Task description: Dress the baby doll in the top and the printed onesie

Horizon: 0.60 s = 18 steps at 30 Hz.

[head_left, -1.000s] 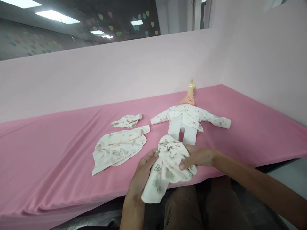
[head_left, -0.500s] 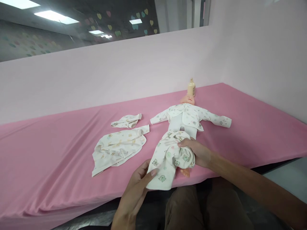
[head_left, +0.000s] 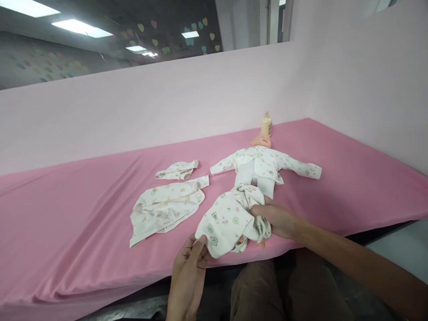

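A baby doll point(head_left: 261, 141) lies on its back on the bed, its head toward the wall, in a white printed jacket point(head_left: 267, 161) with white cloth around its middle. White baby pants point(head_left: 224, 221) with green animal prints are bunched over the doll's lower legs. My left hand point(head_left: 192, 254) pinches a lower corner of the pants and pulls that part out flat. At the gathered side, my right hand point(head_left: 274, 217) grips the pants with thumb and fingers. A bit of the doll's foot point(head_left: 261, 243) shows beneath the cloth; the legs are mostly hidden.
A printed baby top point(head_left: 167, 206) lies to the left on the pink sheet point(head_left: 83, 223), with a smaller folded printed garment point(head_left: 178, 170) behind it. A cream pump bottle point(head_left: 266, 125) stands beyond the doll's head. The bed's front edge runs just before my knees.
My left hand has moved slightly left and up, spreading the pants wider. My right hand has stayed near the same spot, and the doll's foot is more covered.
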### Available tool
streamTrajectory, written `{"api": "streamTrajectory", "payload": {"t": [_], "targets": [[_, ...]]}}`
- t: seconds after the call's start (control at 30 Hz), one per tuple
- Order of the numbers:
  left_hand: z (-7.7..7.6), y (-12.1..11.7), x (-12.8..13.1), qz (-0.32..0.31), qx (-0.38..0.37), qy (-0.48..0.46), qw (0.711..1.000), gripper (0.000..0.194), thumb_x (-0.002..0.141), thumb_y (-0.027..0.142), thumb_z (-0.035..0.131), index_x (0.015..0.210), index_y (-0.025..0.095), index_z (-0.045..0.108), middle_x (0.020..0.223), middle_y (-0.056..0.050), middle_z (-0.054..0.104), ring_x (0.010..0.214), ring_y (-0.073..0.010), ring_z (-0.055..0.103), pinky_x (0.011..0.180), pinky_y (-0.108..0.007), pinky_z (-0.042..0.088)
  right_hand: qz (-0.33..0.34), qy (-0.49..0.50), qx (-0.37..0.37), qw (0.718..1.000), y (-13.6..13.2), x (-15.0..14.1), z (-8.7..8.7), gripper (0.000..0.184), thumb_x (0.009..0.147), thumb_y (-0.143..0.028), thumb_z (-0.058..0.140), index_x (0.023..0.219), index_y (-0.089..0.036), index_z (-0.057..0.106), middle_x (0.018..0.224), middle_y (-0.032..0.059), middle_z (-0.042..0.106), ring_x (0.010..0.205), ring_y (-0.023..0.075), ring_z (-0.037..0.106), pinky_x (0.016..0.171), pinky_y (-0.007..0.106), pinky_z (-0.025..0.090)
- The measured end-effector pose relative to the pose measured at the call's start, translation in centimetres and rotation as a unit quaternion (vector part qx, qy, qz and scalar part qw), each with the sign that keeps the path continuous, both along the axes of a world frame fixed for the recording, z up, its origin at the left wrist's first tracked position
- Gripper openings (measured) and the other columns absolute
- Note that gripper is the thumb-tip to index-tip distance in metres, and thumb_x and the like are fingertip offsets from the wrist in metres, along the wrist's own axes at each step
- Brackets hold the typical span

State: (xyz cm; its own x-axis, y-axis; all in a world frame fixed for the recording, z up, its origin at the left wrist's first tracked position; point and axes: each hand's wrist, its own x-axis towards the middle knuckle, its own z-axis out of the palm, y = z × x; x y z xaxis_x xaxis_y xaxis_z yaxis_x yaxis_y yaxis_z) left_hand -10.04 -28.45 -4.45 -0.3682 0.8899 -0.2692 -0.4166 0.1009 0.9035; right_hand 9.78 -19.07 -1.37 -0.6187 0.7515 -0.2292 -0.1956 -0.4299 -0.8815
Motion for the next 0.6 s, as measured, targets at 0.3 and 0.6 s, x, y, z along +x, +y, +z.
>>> {"api": "streamTrajectory", "payload": {"t": [0.3, 0.6], "targets": [[0.9, -0.1, 1.8, 0.053, -0.004, -0.174, 0.983, 0.049, 0.082, 0.013, 0.062, 0.13, 0.021, 0.056, 0.115, -0.007, 0.069, 0.109, -0.0216, 0.064, 0.09, -0.029, 0.056, 0.114, -0.005, 0.064, 0.991, -0.3, 0.4, 0.6, 0.006, 0.075, -0.017, 0.055, 0.072, -0.017, 0.061, 0.061, -0.0008, 0.058, 0.052, 0.0105, 0.053, 0.044, 0.021, 0.036], [1.2, -1.5, 3.6, 0.025, 0.046, -0.301, 0.952, 0.047, 0.094, 0.021, 0.044, 0.141, 0.017, 0.045, 0.129, -0.016, 0.059, 0.124, -0.028, 0.052, 0.101, -0.039, 0.048, 0.039, -0.101, 0.094, 0.99, -0.1, 1.1, 1.5, 0.026, 0.078, -0.036, 0.068, 0.096, -0.017, 0.065, 0.089, 0.0045, 0.067, 0.08, 0.0172, 0.063, 0.062, 0.025, 0.049]]}}
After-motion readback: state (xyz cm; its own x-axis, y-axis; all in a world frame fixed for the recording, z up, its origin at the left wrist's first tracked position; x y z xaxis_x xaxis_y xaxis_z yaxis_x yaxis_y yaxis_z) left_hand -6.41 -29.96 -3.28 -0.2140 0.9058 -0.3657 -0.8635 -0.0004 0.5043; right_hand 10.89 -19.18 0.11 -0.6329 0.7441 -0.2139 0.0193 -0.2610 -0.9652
